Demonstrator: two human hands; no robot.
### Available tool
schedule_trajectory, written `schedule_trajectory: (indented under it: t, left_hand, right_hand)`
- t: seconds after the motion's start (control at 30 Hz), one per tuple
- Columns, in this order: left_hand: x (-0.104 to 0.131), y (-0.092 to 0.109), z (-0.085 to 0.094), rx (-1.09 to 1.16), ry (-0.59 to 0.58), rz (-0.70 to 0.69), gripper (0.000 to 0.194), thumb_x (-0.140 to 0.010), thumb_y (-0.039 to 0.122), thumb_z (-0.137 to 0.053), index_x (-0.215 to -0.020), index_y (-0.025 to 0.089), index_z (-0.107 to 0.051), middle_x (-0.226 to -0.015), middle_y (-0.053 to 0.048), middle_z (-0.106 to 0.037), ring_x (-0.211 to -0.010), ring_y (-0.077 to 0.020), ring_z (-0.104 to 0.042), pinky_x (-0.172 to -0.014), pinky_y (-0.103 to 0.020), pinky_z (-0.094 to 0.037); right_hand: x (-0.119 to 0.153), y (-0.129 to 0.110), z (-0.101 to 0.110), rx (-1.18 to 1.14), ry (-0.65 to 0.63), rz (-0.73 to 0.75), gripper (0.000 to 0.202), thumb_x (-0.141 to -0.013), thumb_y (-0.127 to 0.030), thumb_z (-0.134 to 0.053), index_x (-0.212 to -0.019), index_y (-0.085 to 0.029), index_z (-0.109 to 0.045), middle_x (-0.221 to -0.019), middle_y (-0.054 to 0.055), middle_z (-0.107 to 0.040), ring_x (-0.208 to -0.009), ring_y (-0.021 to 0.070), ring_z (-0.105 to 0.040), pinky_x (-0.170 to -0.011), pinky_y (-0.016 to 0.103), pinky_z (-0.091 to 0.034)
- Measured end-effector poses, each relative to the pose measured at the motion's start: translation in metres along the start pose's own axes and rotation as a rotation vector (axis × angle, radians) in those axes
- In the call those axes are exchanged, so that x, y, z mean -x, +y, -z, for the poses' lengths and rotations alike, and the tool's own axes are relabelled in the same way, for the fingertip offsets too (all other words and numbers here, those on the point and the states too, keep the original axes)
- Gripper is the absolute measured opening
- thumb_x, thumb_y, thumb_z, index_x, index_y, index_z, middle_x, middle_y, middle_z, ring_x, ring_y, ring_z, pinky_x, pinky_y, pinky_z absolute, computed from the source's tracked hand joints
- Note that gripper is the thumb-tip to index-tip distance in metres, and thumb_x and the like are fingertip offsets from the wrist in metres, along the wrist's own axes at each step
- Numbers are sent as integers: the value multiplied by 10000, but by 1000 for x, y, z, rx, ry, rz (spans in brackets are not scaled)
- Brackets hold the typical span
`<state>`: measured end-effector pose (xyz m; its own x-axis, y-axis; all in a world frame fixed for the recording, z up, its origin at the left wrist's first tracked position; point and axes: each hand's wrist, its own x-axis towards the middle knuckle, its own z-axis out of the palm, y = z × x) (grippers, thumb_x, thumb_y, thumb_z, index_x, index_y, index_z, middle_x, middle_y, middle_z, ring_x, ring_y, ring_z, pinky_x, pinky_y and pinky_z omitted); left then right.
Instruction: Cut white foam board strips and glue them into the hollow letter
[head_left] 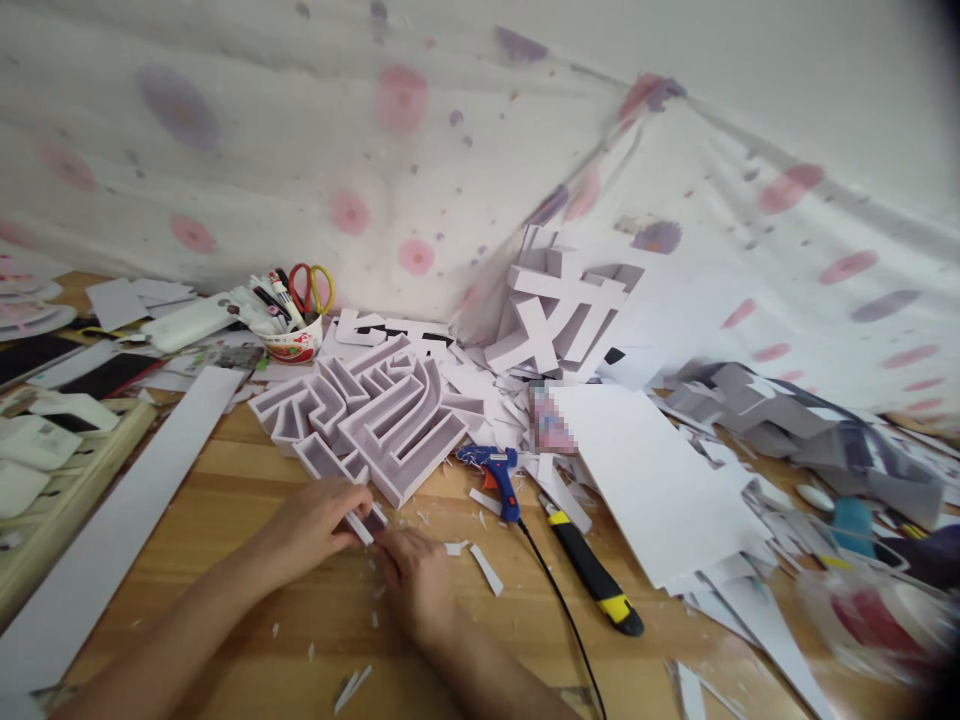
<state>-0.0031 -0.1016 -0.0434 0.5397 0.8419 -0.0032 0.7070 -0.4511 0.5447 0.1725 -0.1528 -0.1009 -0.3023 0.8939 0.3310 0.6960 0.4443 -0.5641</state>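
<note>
A white hollow foam-board character [405, 430] with raised thin walls lies on the wooden table before me. My left hand [322, 520] is closed, its thumb and fingers pinching the near lower-left end of that character. Beside it, my right hand [416, 575] has its fingers bent together against the same end; its fingertips are partly hidden. To the right of the character lies a blue glue gun [499, 478] with a black cord. A black and yellow utility knife [596, 575] rests farther right, its blade pointing away from me.
A long white strip [142, 510] lies on the left, beside a tray [97, 510] of white devices. At the back stand a cup [292, 345] of pens and scissors and another built character [566, 310]. White sheets [652, 480] and scraps cover the right side.
</note>
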Motion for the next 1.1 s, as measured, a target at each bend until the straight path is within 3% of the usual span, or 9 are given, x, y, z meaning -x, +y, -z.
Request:
schedule_trajectory:
  t: [0.43, 0.6, 0.7, 0.77, 0.83, 0.97, 1.1]
  left_hand:
    - [-5, -1, 3, -72, -15, 6, 204, -651, 76, -532, -792, 223, -522, -788, 14, -653, -792, -192, -576, -712, -293, -396]
    - [-1, -3, 0, 35, 28, 7, 269, -654, 100, -578, -880, 224, -502, -828, 11, -640, -832, -194, -587, -761, -317, -425]
    - [8, 0, 2, 95, 133, 3, 372, -645, 167, -643, -980, 238, -494, -946, -16, -634, -947, -223, -580, -846, -359, -428]
    - [14, 7, 4, 133, 230, 38, 485, -632, 232, -687, -1060, 251, -458, -1040, -34, -611, -1009, -240, -565, -882, -385, -424]
    - [17, 17, 3, 179, 292, 95, 577, -612, 275, -717, -1108, 265, -423, -1110, -44, -586, -1040, -250, -558, -889, -398, -432]
    - [10, 45, -11, 324, 320, 187, 679, -592, 298, -731, -1176, 274, -385, -1130, -53, -586, -1016, -252, -592, -825, -376, -488]
    - [-3, 66, -34, 374, 426, 236, 647, -606, 248, -691, -1179, 254, -390, -1148, -69, -586, -1024, -259, -601, -807, -373, -505]
  right_hand:
    - [-4, -8, 6, -41, -66, 21, 138, -857, -205, -500, -880, -197, -636, -764, 40, -684, -722, 182, -609, -635, 255, -451]
    - [-2, -4, 0, -71, 18, -2, 169, -872, -241, -497, -810, -207, -651, -704, 35, -683, -669, 172, -610, -606, 248, -445]
    - [1, -5, 6, -164, 114, 10, 191, -879, -287, -491, -822, -218, -659, -687, 31, -679, -652, 165, -604, -602, 250, -444]
    - [1, -7, 13, -266, 188, -54, 202, -864, -316, -507, -781, -210, -657, -657, 30, -661, -611, 157, -586, -577, 251, -440]
    - [-2, -11, 21, -453, 232, -218, 232, -835, -364, -537, -705, -201, -639, -613, 20, -638, -545, 140, -556, -524, 240, -432]
    - [-12, -17, 37, -959, 159, -539, 305, -730, -470, -627, -605, -194, -589, -560, 6, -623, -467, 117, -516, -470, 229, -436]
    - [-14, -16, 48, -1165, 133, -614, 333, -638, -493, -693, -557, -196, -567, -511, -8, -589, -432, 107, -487, -459, 231, -430]
